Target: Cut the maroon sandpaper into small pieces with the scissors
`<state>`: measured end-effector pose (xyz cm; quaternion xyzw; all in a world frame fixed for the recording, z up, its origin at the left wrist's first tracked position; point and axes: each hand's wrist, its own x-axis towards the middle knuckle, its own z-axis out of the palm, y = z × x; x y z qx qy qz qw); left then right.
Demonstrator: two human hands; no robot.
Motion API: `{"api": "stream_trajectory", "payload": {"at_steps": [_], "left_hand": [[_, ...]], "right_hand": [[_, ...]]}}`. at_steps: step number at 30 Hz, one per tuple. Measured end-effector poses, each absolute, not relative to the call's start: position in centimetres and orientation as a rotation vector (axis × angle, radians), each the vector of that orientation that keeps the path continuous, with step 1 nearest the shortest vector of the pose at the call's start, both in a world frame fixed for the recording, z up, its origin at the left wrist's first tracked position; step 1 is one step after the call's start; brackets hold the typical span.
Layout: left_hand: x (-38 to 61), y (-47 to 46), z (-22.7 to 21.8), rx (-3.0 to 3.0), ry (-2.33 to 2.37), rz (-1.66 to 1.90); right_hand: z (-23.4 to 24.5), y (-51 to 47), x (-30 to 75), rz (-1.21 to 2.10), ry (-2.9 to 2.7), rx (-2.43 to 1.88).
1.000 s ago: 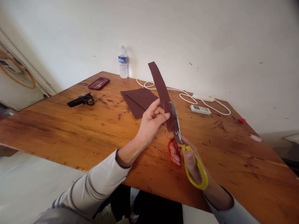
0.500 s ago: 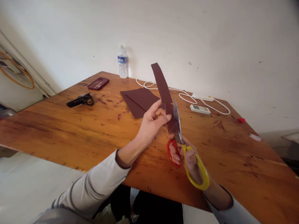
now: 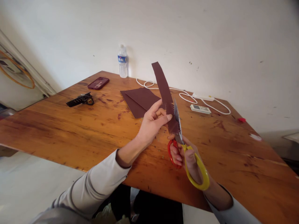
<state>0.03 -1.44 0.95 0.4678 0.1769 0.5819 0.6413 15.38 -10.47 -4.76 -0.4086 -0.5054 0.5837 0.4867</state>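
My left hand (image 3: pixel 154 121) pinches a long dark brown strip (image 3: pixel 162 84), either paper or thin sheet, between thumb and fingers. The strip stands upright above the table, and short notches line the right edge of its lower half. My right hand (image 3: pixel 190 160) is closed round the scissors (image 3: pixel 198 174), with the thumb through the yellow handle and fingers in the red one. Their blades point up along the notched edge, somewhat apart, with the strip's edge at them. Behind my left hand, flat dark brown sheets (image 3: pixel 140 98) lie overlapping on the table.
On the wooden table (image 3: pixel 93 133), a plastic bottle (image 3: pixel 122 63) stands by the wall. A dark red phone (image 3: pixel 98 83) and a black object with a badge (image 3: pixel 80 100) lie left. A white cord (image 3: pixel 184 92), a white remote (image 3: pixel 200 109) and a small red scrap (image 3: pixel 242 119) are right.
Almost nothing differs. The strip and the scissors have shifted very slightly to the right, while both hands keep the same hold.
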Motion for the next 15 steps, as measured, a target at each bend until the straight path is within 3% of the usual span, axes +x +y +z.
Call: {"api": "stream_trajectory", "payload": {"at_steps": [15], "left_hand": [[0.0,-1.4,0.9,1.069,0.383,1.323]], "right_hand": [[-3.2,-11.4,14.5,1.370,-1.251,-0.965]]}}
